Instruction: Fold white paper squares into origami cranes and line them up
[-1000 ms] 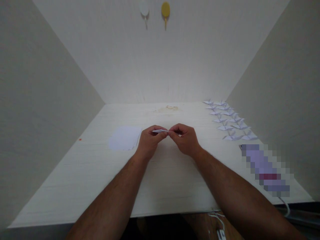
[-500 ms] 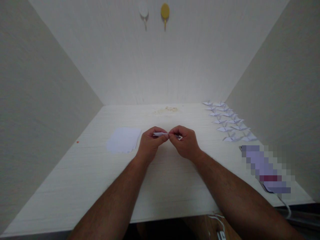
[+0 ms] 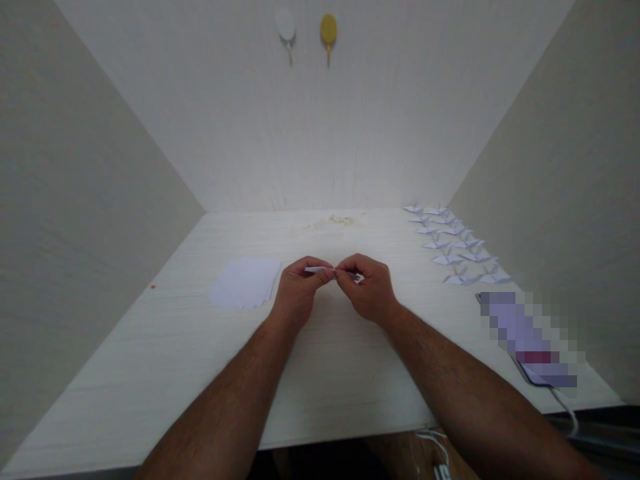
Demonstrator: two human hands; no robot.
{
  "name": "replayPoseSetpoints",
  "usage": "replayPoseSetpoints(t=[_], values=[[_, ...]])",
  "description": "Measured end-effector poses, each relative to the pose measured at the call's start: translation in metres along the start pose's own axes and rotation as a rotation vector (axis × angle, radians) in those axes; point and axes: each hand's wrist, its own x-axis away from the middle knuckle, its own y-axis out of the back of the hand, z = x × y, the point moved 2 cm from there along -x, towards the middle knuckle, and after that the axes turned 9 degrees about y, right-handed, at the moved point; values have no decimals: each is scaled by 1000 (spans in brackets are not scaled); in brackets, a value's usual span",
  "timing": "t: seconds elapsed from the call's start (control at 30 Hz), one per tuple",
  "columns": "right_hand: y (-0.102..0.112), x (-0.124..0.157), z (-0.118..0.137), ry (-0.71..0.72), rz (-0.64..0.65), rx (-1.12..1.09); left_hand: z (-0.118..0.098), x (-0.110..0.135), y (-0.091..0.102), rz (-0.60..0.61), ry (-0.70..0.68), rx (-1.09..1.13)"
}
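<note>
Both hands meet over the middle of the white table (image 3: 345,373), pinching one small folded piece of white paper (image 3: 318,269). My left hand (image 3: 301,283) grips its left part between thumb and fingers. At the other end, my right hand (image 3: 367,283) holds the paper with thumb and fingertips, close against the left fingertips. Most of the folded paper is hidden by the fingers, so its full shape does not show. To the left of my left hand lies a stack of white paper sheets (image 3: 245,283).
Several folded white paper cranes (image 3: 447,257) stand in rows at the back right. A phone (image 3: 525,340), blurred over, lies at the right with a white cable (image 3: 565,403). White and yellow hooks (image 3: 329,30) hang on the back wall. Walls enclose three sides.
The hands stay together, with the fingers shifting slightly on the folded paper; its left part looks narrower now. The whole view has moved a little with the head.
</note>
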Motion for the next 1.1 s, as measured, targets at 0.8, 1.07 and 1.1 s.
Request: replayPoseSetpoints(t=[0.8, 1.07, 1.1], values=[[-2, -1, -11, -44, 103, 45, 0, -5, 8, -108, -93, -338], [-1, -3, -10, -131, 169, -19, 2, -7, 7, -129, -57, -273], [-1, -3, -12, -155, 172, -42, 3, -8, 8, -132, -59, -276]])
